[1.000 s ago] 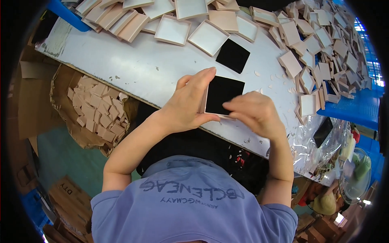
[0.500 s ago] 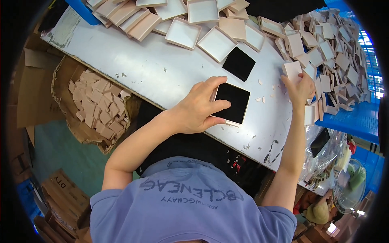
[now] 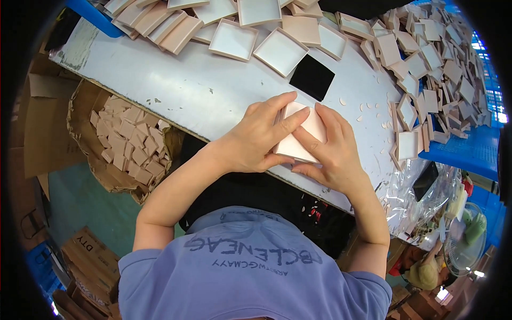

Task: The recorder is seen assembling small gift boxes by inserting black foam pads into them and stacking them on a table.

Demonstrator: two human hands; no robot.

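**Both hands press a pink square lid at the table's near edge**

A cardboard box [image 3: 125,146] below the table's [image 3: 176,88] left near edge holds loose pink squares. The left hand [image 3: 256,136] and right hand [image 3: 330,152] clasp the pink lid [image 3: 304,136], which lies flat with one corner pointing toward the black square pad [image 3: 312,77]; being square, it has no long axis.

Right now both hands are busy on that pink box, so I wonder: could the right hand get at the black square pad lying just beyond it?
Probably yes. The black square pad lies flat on bare white table, just past the right hand, with nothing between them.
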